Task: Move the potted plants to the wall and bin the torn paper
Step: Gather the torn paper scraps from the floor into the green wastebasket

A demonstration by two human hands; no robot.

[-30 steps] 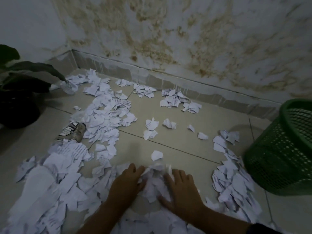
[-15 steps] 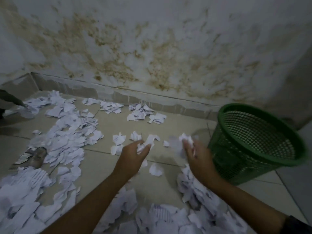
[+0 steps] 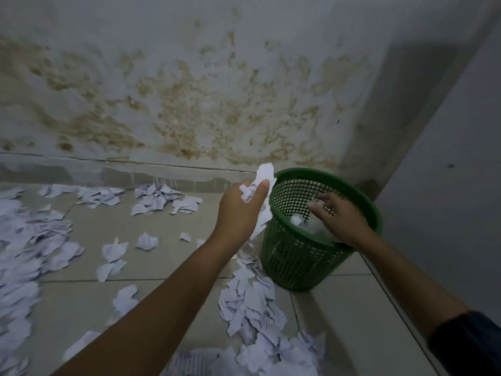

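A green mesh bin (image 3: pixel 303 264) stands on the tiled floor by the wall corner, with white scraps (image 3: pixel 299 221) lying inside it. My left hand (image 3: pixel 240 213) is closed around a bunch of torn paper (image 3: pixel 264 173) just left of the bin's rim. My right hand (image 3: pixel 339 217) hovers over the bin's mouth with fingers spread and nothing in them. Several torn paper pieces (image 3: pixel 249 302) litter the floor left of and in front of the bin. No potted plant is in view.
A stained wall (image 3: pixel 189 104) runs along the back, meeting a grey side wall (image 3: pixel 447 185) at the right, right behind the bin. More paper heaps (image 3: pixel 24 256) cover the tiles at the far left.
Both hands rose from the floor pile and swung right to the bin. The right hand has let its paper drop in; the left still holds its bunch. The view panned right, losing the plant.
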